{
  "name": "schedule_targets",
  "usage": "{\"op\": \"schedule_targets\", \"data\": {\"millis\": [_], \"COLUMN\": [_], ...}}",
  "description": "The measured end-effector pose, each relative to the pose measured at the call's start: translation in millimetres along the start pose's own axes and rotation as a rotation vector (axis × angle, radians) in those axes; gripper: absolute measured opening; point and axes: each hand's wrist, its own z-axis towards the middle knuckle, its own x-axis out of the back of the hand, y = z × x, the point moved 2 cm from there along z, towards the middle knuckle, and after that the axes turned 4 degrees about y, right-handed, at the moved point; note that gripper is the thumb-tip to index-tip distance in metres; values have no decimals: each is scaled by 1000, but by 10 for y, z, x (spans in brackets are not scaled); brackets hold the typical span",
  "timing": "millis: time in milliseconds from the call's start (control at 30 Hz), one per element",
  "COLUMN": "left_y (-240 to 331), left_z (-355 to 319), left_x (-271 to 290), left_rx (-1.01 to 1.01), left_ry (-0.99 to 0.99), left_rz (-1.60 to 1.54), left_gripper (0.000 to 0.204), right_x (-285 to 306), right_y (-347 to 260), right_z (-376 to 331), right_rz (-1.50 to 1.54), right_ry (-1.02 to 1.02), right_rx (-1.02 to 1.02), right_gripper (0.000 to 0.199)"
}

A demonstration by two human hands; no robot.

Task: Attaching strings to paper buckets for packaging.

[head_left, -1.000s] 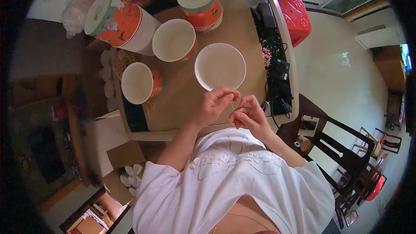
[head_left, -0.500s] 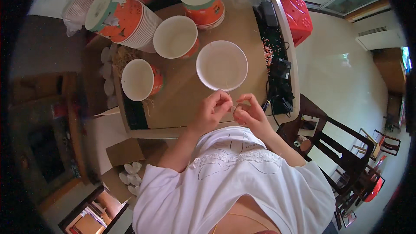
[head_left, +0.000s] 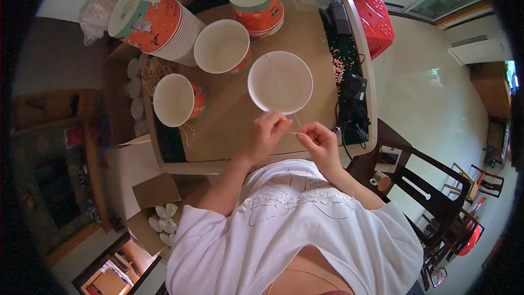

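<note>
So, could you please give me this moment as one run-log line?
left hand: pinching thin string | right hand: pinching same string | white bowl: open, beyond hands | table: paper tubs at back

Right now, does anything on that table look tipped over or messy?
Yes: a stack of orange paper bowls lies on its side at the table's far left corner, while the other bowls stand upright. Small speckled bits are scattered along the right edge.

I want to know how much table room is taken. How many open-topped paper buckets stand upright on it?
3: a white bucket just beyond the left hand and right hand, one behind it to the left, and one near the table's left edge. Lidded or stacked ones aren't counted.
</note>
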Motion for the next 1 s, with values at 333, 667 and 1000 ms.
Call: {"op": "schedule_targets", "data": {"millis": [333,667,1000], "left_y": [-57,-143,-8], "left_z": [310,468,447], "left_x": [-117,-75,10], "left_rx": [-730,-336,-50], "left_ry": [-273,57,43], "left_rz": [562,272,-277], "left_gripper": [30,19,24], "right_x": [-139,41,10], "right_y": [-86,753,281], "right_z": [-136,423,613], "right_rz": [204,278,-56], "right_ry": [-447,251,188], "right_rx": [-30,11,317], "right_gripper": [3,8,9]}}
